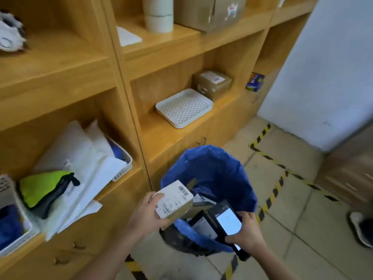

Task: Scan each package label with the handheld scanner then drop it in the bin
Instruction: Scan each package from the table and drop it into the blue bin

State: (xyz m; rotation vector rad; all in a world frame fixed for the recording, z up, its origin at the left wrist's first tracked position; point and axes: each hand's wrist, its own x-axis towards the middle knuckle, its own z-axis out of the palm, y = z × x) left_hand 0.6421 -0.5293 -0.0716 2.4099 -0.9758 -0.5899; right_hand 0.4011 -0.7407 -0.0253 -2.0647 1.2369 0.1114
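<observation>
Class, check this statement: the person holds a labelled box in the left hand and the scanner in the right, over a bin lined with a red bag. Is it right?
No. The head view shows the bin bag is blue, not red. The rest stands: left hand holds the labelled box, right hand the scanner, over the bin.

Light-wood shelving unit [121, 63] with open compartments above closed lower doors with small metal handles [201, 140], filling left and centre. Pale tiled floor [302, 229] marked with yellow-and-black striped tape [272, 197], which turns a corner near the plain bluish-white wall [323, 67] at right. A darker wooden cabinet [349, 174] stands beside that wall.
</observation>
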